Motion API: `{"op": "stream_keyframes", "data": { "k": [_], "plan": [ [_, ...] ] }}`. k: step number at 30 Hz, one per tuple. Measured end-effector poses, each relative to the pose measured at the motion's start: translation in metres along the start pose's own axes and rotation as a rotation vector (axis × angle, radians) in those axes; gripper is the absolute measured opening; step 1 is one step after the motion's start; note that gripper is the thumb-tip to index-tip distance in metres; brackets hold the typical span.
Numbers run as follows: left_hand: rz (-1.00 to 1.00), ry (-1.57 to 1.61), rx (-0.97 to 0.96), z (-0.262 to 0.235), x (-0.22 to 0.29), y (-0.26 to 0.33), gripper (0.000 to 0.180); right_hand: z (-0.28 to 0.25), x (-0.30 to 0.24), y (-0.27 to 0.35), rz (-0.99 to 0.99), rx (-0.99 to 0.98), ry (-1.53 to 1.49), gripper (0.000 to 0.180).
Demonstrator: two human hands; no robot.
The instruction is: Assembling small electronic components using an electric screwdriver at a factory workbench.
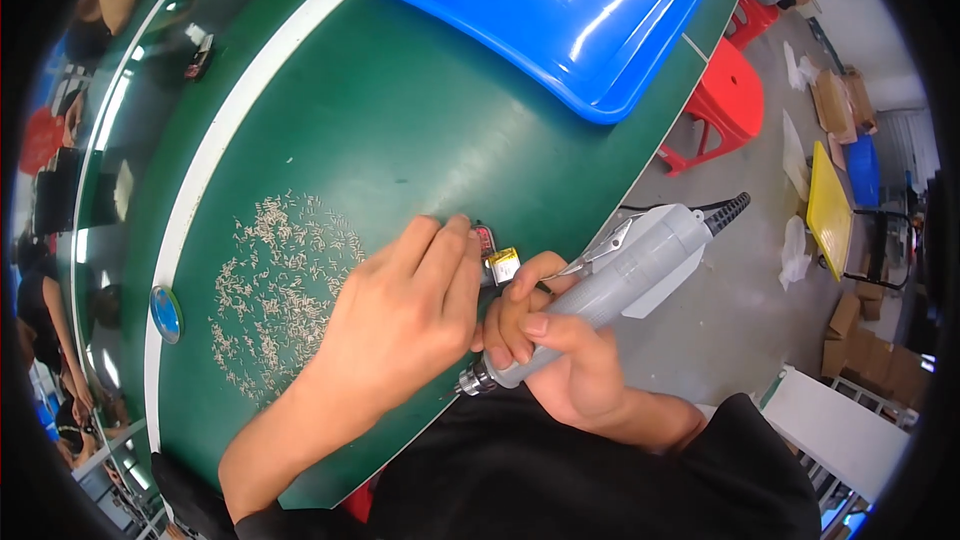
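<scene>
The right hand is wrapped around a grey cylindrical power tool. Between it and the left hand, whose grip cannot be told, sits a small red-and-black device beside a silver-and-yellow block, over the green tabletop; tiny pale rod-shaped pieces lie scattered further left.

Loose bits lie on the table left of the battery, the power tool right, the tray behind.
</scene>
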State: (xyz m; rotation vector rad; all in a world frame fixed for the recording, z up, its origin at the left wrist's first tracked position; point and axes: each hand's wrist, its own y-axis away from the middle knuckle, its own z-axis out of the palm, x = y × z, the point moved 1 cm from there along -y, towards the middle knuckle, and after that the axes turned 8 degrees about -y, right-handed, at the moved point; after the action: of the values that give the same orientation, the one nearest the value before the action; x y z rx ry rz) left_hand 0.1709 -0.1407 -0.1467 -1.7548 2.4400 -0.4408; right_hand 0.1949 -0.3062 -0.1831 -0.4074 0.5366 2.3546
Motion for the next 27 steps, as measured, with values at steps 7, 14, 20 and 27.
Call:
{"op": "stream_keyframes", "data": {
  "k": [7,14,20,27],
  "plan": [
    [-0.048,0.036,0.0,0.003,0.004,-0.002,0.037,0.004,-0.004,-0.001,0.013,-0.028,0.04,0.022],
    [0.056,-0.1,0.011,0.002,0.005,-0.001,0.036,0.008,-0.005,0.0,0.018,0.03,0.03,0.02],
    [0.027,-0.112,-0.007,0.002,0.009,0.002,0.035,0.007,-0.016,-0.003,0.054,-0.011,0.067,0.025],
    [-0.055,-0.092,-0.089,0.001,0.021,0.009,0.037,0.035,-0.088,-0.043,-0.225,-0.404,0.205,0.025]
  ]
}}
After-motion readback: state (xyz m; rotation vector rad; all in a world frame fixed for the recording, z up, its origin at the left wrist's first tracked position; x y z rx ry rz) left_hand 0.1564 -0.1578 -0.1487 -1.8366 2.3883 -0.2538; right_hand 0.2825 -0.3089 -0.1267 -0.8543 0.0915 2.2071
